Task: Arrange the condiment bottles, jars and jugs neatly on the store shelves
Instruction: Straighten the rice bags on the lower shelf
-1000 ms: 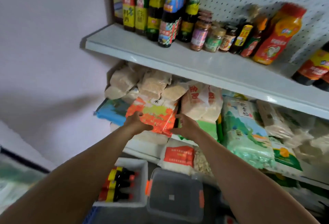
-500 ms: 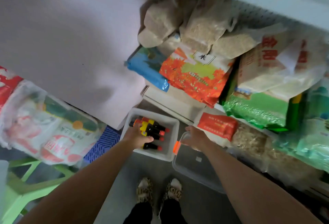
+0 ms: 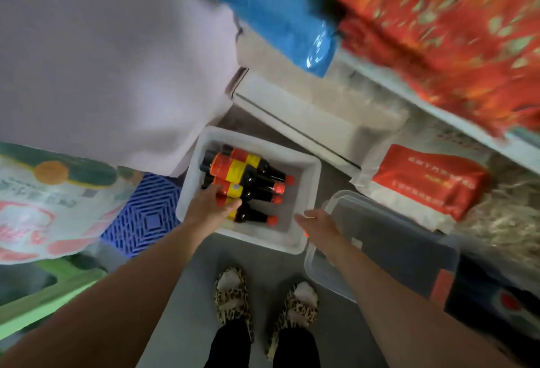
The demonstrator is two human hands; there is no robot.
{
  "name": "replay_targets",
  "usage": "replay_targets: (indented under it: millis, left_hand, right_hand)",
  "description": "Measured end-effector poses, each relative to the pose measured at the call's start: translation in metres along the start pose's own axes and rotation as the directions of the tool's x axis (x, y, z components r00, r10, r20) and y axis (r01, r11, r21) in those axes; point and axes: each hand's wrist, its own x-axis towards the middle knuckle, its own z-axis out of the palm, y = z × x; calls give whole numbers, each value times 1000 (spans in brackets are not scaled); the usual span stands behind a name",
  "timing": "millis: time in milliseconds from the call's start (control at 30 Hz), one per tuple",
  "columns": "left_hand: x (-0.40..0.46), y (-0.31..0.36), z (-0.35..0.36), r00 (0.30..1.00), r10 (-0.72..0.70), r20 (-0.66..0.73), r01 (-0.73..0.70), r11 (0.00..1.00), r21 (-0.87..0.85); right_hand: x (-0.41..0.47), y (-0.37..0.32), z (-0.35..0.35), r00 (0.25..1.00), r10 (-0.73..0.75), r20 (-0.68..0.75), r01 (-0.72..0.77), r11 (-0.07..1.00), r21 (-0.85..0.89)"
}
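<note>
A small grocery shop's stocking aisle.
Sealed bags of goods, one blue (image 3: pixel 280 14) and one orange-red (image 3: pixel 438 31), lie piled on white store shelving (image 3: pixel 455 113), and a white bin (image 3: pixel 309 169) of identical red-capped sauce bottles (image 3: pixel 248 175) sits on the grey floor (image 3: pixel 187 294) below.

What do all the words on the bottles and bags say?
None can be read; the picture is blurred.
Bottles in the white bin: red and yellow labels, print too small.
Red bag: pale lines of writing, too blurred.
Big bag on the left: red and grey marks, unreadable.
Orange bag: only smeared colour.
</note>
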Motion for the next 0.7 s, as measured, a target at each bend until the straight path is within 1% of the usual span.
replay_targets:
  millis: [100,167,200,267,333,367,467,567,633,700]
  left_hand:
    - [66,-24,14,996,66,-55,-62,995,77]
    - [109,-38,24,986,135,-98,-120,982,145]
    - [129,-44,28,979,173,-107,-150,970,189]
    - [166,-55,36,964,240,-114,-190,922,337]
    - [198,-64,46,945,310,-107,-224,849,479]
    - [211,-68,51,937,336,-96,-241,821,517]
    - [242,-78,65,915,403,-34,-306,744,595]
    - [257,-89,72,884,468,8,-348,645,680]
    - [261,-95,75,862,507,12,-350,577,738]
    - [262,-95,77,848,530,-11,-335,553,763]
  right_hand:
    - [53,2,31,996,88,9,-88,976,198]
    - [86,-1,50,987,158,22,-157,934,322]
    - [102,-4,58,982,184,32,-183,910,371]
    - [131,-7,73,976,206,65,-212,851,480]
    - [156,-8,89,975,187,123,-224,777,588]
    - [167,-8,98,975,171,146,-224,743,631]
    - [194,-3,120,976,127,174,-215,647,732]
    - [213,4,133,978,89,188,-206,536,819]
    - [221,8,137,979,74,192,-204,472,858]
    - [224,12,140,977,63,203,-210,440,873]
